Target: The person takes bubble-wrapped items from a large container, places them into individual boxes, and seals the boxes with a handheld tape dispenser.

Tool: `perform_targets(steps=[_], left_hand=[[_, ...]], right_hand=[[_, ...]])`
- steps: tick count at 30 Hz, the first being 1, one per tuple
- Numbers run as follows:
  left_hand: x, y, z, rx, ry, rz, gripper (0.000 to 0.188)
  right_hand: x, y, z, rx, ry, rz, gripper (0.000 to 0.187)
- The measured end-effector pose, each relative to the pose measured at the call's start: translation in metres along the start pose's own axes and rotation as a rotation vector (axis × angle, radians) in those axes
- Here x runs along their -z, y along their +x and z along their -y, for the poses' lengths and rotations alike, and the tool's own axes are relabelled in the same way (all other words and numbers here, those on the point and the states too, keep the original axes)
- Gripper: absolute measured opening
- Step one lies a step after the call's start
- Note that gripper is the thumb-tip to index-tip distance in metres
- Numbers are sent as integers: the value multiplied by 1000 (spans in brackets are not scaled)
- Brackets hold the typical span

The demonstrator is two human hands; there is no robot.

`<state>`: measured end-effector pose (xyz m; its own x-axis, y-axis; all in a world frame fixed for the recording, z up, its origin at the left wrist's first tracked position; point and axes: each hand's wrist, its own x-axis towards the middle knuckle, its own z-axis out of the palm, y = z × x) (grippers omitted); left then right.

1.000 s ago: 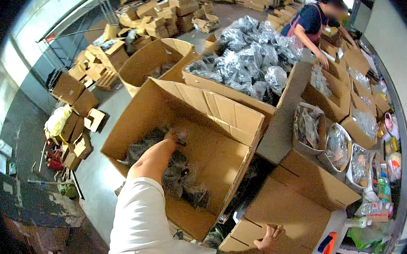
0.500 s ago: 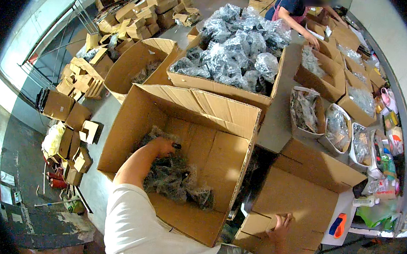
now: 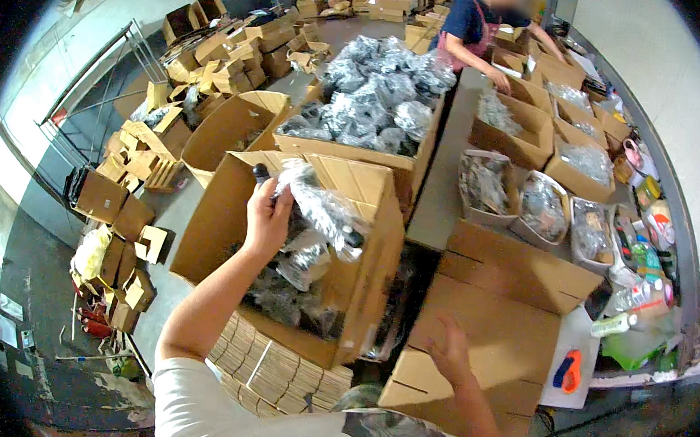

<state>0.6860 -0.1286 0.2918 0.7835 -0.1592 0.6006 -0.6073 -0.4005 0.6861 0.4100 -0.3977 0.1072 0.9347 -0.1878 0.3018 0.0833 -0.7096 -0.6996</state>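
Much of what I'm lifting is hard to read: my left hand [image 3: 268,216] is clenched around the top of a clear plastic bag [image 3: 318,208], and my fingers cover the neck of it, so I can't tell how it is closed. The bag is crinkled and shiny, with dark parts inside that show only as black shapes through the glare; what they are I can't make out. It hangs over the open cardboard box [image 3: 227,209] in front of me, raised above the box's rim, and below it lie more bags [image 3: 294,296] of the same kind, half lost in the shadow at the bottom. The near wall of the box hides how deep the pile goes. My right hand [image 3: 450,354] lies flat and open on the flap of a closed carton [image 3: 507,313] to my right, gripping nothing. The lower edge of that carton is cut off by my shirt [image 3: 284,423]. Beyond my box stands a bigger box heaped with bagged parts [image 3: 376,97], and at the far end of the table [image 3: 443,185] another person [image 3: 480,31] leans over smaller boxes [image 3: 509,132], one hand inside.
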Motion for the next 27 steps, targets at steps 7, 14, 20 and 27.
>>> perform_targets(steps=[7, 14, 20, 27], left_hand=[[-121, -90, -187, -123, -281, 744, 17], [-256, -203, -168, 30, 566, 1493, 28], [-364, -360, -64, -423, 347, 1208, 30], [-176, -175, -232, -314, 239, 1397, 34]], right_hand=[[67, 42, 77, 407, 460, -611, 62], [148, -42, -101, -449, 19, -301, 34], [120, -38, -133, -739, -543, 328, 37], [77, -22, -143, -540, -337, 219, 37]])
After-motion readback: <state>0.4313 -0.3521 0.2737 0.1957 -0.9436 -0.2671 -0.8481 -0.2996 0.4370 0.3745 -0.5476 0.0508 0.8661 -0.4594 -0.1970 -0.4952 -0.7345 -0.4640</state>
